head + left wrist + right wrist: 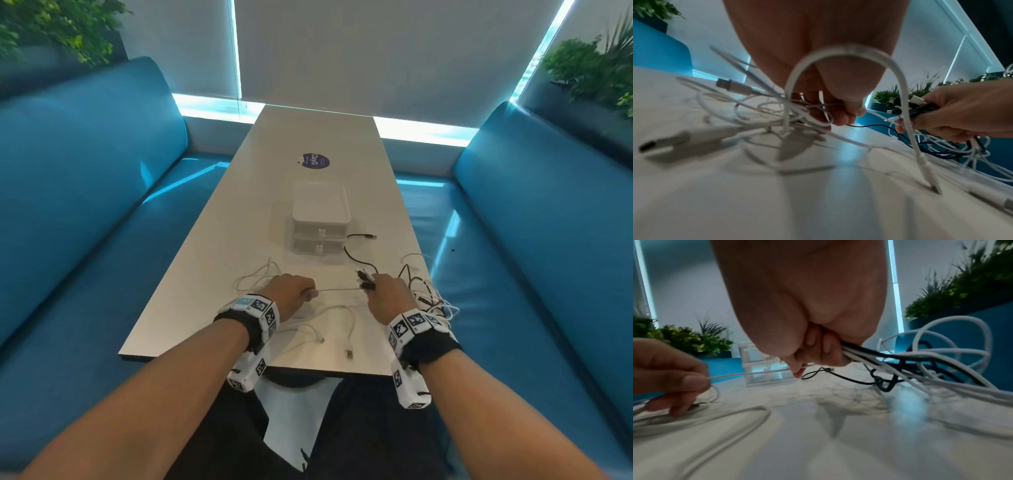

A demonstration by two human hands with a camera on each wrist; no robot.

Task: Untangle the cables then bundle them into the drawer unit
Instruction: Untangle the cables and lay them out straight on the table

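A clear two-drawer unit (320,222) stands mid-table, both drawers closed. My left hand (291,291) pinches a thin white cable (339,290) pulled straight across to my right hand (388,291). The right hand grips a bunch of white and black cable ends (364,278), with their tangle (428,294) trailing to its right. In the left wrist view my left hand (840,112) holds white cable loops (840,53). In the right wrist view my right hand (818,350) clasps the white and black cables (900,360), and the drawer unit (764,365) shows behind.
Loose white cables (253,277) lie left of my left hand, and more (342,325) near the table's (191,308) front edge with a plug (349,353). A black cable (359,250) curls beside the drawers. A round blue sticker (315,161) lies beyond. Blue sofas (85,205) flank both sides.
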